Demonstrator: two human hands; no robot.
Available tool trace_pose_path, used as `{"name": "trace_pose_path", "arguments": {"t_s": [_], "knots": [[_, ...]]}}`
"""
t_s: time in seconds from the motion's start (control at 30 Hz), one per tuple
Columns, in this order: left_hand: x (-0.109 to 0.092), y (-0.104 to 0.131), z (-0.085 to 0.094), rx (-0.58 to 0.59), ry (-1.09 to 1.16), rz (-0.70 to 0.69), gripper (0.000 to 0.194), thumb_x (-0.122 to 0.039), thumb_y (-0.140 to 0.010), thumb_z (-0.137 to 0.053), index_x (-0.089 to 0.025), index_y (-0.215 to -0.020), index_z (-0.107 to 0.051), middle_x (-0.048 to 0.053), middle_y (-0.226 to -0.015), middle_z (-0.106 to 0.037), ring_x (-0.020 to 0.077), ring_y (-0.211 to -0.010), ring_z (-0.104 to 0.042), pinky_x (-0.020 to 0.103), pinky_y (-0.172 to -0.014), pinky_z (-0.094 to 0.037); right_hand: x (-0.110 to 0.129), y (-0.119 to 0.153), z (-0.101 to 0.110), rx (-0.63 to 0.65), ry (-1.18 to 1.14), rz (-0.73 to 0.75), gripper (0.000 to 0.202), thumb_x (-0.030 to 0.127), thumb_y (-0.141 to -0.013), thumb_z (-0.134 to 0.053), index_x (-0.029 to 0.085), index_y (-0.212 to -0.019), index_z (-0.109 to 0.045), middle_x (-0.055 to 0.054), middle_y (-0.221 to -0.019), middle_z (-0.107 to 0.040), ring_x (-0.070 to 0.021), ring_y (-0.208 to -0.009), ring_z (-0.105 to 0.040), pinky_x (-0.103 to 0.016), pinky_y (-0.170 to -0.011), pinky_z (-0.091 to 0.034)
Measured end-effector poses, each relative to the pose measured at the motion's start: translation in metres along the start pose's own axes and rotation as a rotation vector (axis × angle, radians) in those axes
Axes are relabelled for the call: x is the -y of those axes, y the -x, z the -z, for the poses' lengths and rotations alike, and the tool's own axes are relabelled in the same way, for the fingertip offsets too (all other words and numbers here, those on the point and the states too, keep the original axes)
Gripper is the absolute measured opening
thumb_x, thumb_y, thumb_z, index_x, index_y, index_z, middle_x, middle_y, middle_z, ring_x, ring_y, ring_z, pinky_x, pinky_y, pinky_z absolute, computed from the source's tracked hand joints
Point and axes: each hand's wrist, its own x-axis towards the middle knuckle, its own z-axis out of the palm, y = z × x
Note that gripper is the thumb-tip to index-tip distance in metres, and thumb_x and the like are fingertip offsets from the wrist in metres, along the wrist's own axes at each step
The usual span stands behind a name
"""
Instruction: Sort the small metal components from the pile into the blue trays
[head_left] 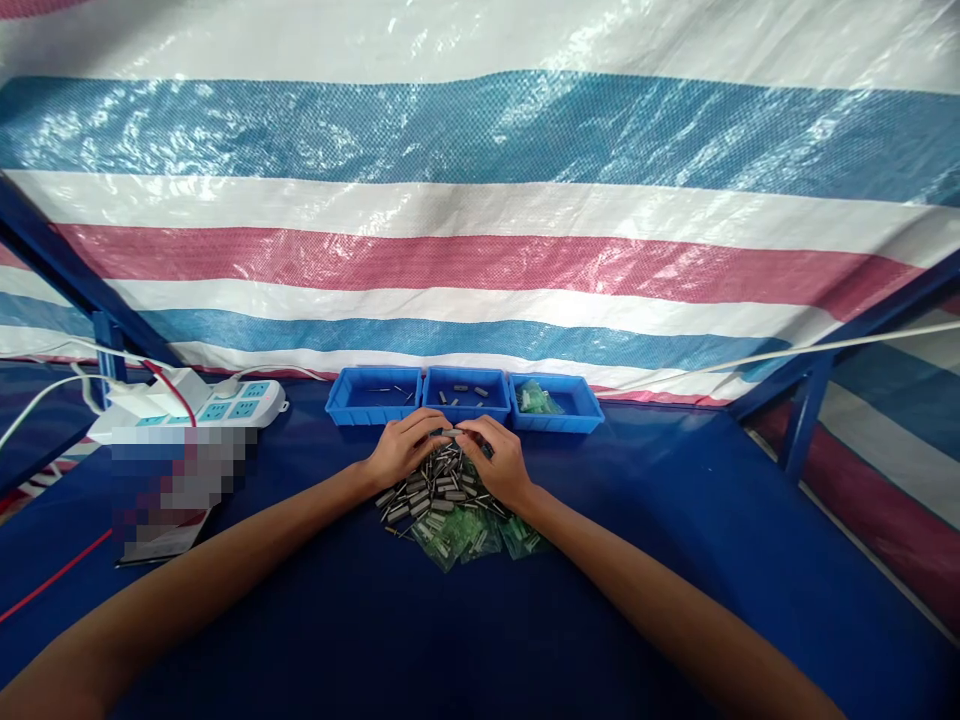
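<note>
My left hand and my right hand meet above a heap of small metal parts. Between their fingertips is a small grey cylindrical piece, pinched from both sides. Below them the heap mixes grey cylinders with thin metal pins or screws. Small clear packets with a green tint and pale pieces inside lie at its near edge. Behind my hands stand three blue bins: the left bin holds a few thin pins, the middle bin several grey cylinders, the right bin green-tinted packets.
A white power strip with plugs and cables sits at the left, beside a partly pixelated flat object. A red cable crosses the blue tabletop. Striped sheeting and blue frame bars enclose the table.
</note>
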Motion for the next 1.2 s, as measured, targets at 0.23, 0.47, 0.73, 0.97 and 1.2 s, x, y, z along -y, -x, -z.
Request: {"name": "trace_pose_path", "arguments": {"t_s": [0.23, 0.47, 0.73, 0.97, 1.2], "knots": [[-0.003, -0.001, 0.003, 0.000, 0.012, 0.007, 0.020, -0.029, -0.091, -0.052, -0.015, -0.102, -0.059, 0.010, -0.097, -0.064, 0.0129, -0.077, -0.061, 0.021, -0.063, -0.049, -0.002, 0.000, -0.001, 0.012, 0.015, 0.016, 0.021, 0.031, -0.093, -0.048, 0.017, -0.091, -0.064, -0.006, -0.076, -0.058, -0.0153, -0.064, -0.055, -0.028, -0.060, -0.045], [-0.005, -0.001, 0.003, -0.021, 0.111, 0.084, 0.013, -0.027, -0.089, -0.054, -0.014, -0.093, -0.052, 0.009, -0.101, -0.066, 0.0059, -0.054, -0.056, 0.018, -0.053, -0.046, 0.000, -0.001, -0.001, 0.013, 0.043, 0.006, 0.024, 0.028, -0.093, -0.047, 0.017, -0.080, -0.063, -0.005, -0.071, -0.057, -0.0151, -0.064, -0.054, -0.028, -0.060, -0.043], [-0.003, 0.001, 0.003, -0.007, 0.003, 0.071, 0.020, -0.027, -0.093, -0.048, -0.016, -0.108, -0.055, 0.005, -0.088, -0.068, 0.0098, -0.063, -0.061, 0.019, -0.058, -0.046, 0.001, 0.000, 0.000, -0.003, 0.042, -0.018, 0.023, 0.029, -0.093, -0.047, 0.018, -0.080, -0.063, -0.005, -0.072, -0.058, -0.0156, -0.065, -0.055, -0.028, -0.062, -0.044], [0.002, 0.004, 0.001, -0.009, 0.032, 0.042, 0.030, -0.032, -0.097, -0.039, -0.017, -0.118, -0.053, 0.007, -0.089, -0.066, 0.0130, -0.073, -0.063, 0.021, -0.063, -0.048, 0.002, -0.001, 0.000, -0.009, 0.017, -0.002, 0.021, 0.027, -0.093, -0.046, 0.018, -0.102, -0.062, -0.004, -0.076, -0.058, -0.0154, -0.067, -0.056, -0.028, -0.064, -0.047], [0.015, 0.013, -0.008, -0.022, 0.001, 0.054, 0.028, -0.037, -0.097, -0.037, -0.018, -0.113, -0.050, 0.002, -0.081, -0.067, 0.0124, -0.065, -0.065, 0.021, -0.059, -0.048, -0.003, 0.001, -0.001, 0.061, -0.007, 0.062, 0.023, 0.029, -0.092, -0.049, 0.020, -0.110, -0.060, -0.005, -0.081, -0.058, -0.0154, -0.067, -0.056, -0.028, -0.062, -0.049]]}}
